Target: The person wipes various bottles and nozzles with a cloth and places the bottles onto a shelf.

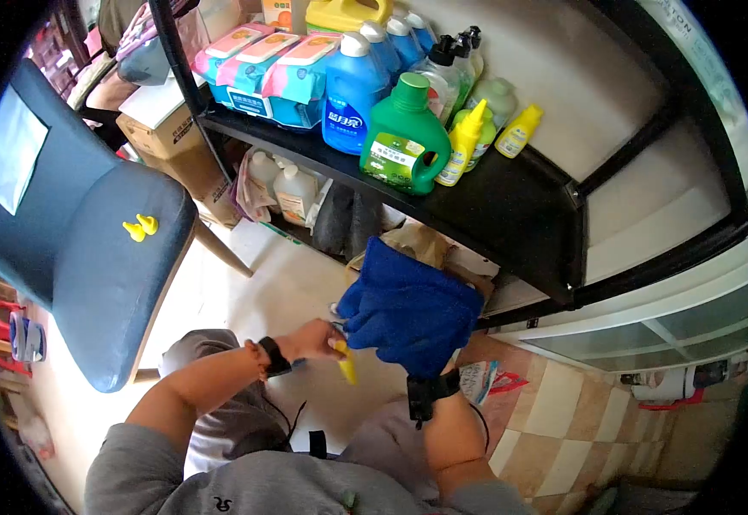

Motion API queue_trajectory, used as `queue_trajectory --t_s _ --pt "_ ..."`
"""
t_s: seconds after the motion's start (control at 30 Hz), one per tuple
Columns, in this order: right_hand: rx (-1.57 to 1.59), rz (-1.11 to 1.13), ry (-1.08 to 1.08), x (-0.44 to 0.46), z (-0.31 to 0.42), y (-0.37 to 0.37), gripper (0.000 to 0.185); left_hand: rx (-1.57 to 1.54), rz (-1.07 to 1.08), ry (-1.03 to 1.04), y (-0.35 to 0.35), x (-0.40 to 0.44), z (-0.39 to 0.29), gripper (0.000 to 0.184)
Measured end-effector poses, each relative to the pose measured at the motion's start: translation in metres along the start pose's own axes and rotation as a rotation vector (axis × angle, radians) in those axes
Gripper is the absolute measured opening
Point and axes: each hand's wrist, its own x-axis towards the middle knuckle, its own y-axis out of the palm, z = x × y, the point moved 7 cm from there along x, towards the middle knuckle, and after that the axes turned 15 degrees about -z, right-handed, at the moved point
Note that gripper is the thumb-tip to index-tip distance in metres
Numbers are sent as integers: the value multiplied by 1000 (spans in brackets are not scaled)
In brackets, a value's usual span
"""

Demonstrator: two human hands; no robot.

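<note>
A blue cloth (413, 305) hangs draped over my right hand, below the shelf's front edge. The cloth hides that hand's fingers; only the wrist with a black strap shows under it. My left hand (314, 341) is closed around a small yellow object (346, 362), just left of the cloth. Its narrow yellow end points down. On the black shelf (511, 215) stand a green jug (404, 137), a blue detergent bottle (354, 99) and two yellow bottles, one (462, 146) beside the jug and another (520, 131) further right.
At the left is a blue chair (117, 257) with small yellow pieces (141, 227) on its seat. Wipes packs (297, 69) sit at the shelf's left. White bottles (295, 193) stand underneath. A cardboard box (168, 142) is behind the chair, and a red-and-white packet (503, 379) lies on the floor.
</note>
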Motion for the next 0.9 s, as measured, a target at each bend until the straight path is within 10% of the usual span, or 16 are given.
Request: queue_trajectory --t_s 0.13,0.27,0.4,0.57,0.7,0.9 --pt "-411 -76 -439 15 55 8 42 -676 -119 -66 -93 2 -63 30" --pt "67 -28 -78 12 61 37 30 -1033 -477 -209 -141 -3 -73 36" --pt "98 -130 400 9 -37 37 39 -923 -496 -86 -133 -4 -79 35" --pt "291 -302 427 9 -31 40 42 -936 -560 95 -134 3 -101 44" --pt "170 -505 65 18 11 46 39 -1027 -797 -229 -84 -1 -83 49" --pt "130 -685 119 -2 -9 52 42 -1197 -968 -240 -97 -11 -80 48"
